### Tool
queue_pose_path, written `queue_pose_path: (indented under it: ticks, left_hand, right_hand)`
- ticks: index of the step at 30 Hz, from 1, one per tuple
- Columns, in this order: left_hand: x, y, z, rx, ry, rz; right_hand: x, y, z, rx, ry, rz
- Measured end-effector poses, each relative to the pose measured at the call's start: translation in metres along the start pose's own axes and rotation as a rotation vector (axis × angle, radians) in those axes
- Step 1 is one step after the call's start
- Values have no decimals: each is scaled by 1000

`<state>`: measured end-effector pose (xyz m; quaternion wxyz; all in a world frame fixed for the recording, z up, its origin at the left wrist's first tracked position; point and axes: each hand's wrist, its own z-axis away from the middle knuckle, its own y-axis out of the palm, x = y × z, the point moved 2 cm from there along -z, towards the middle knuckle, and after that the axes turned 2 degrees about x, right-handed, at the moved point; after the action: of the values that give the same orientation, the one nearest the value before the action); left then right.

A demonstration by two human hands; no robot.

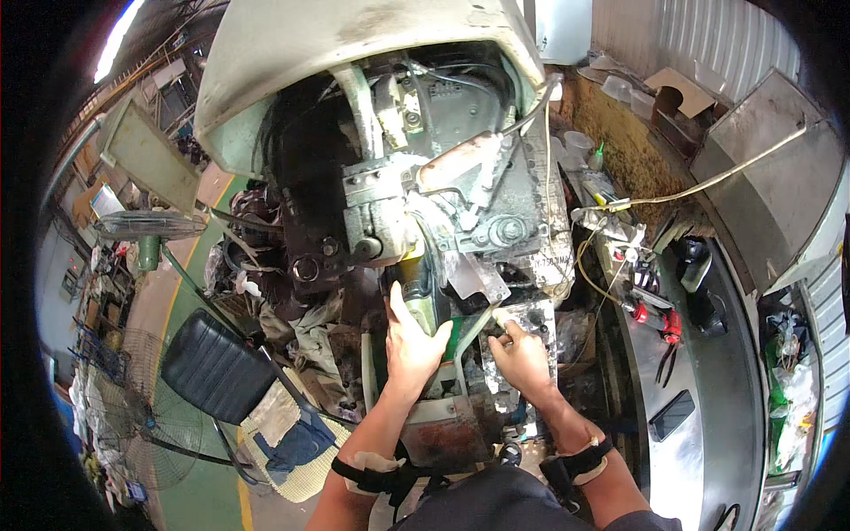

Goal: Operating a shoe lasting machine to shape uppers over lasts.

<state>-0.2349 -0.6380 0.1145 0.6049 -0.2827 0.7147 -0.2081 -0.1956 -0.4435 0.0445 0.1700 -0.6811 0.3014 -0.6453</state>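
My left hand (413, 343) grips the near end of a dark, shoe-shaped piece (414, 285), thumb and fingers spread around its sides. The piece stands lengthwise under the metal head (376, 217) of a large machine, and its far end shows a yellow patch (411, 265). To the right, my right hand (521, 357) is closed, with its fingers curled beside a pale green bar (479, 329) and above a worn metal plate (540, 320). What its fingers hold, if anything, is hidden. A bare metal flap (475, 276) juts out between the head and my right hand.
A pale rounded hood (372, 31) overhangs the machine. On the right, a metal bench (655, 372) carries a phone (672, 415), a red-handled tool (655, 320) and dark shoes (699, 283). A black-backed chair (217, 365) and a green fan (149, 232) stand left.
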Motion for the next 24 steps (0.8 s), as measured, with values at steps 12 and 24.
queue_pose_path:
  ticks: [12,24]
  left_hand:
    - [-4,3,0,-92,59,-155]
    - [3,5,0,-105,103,-115]
  right_hand:
    - [-7,3,-3,-72,-21,-129]
    - [-11,5,-3,-88,-37,-101]
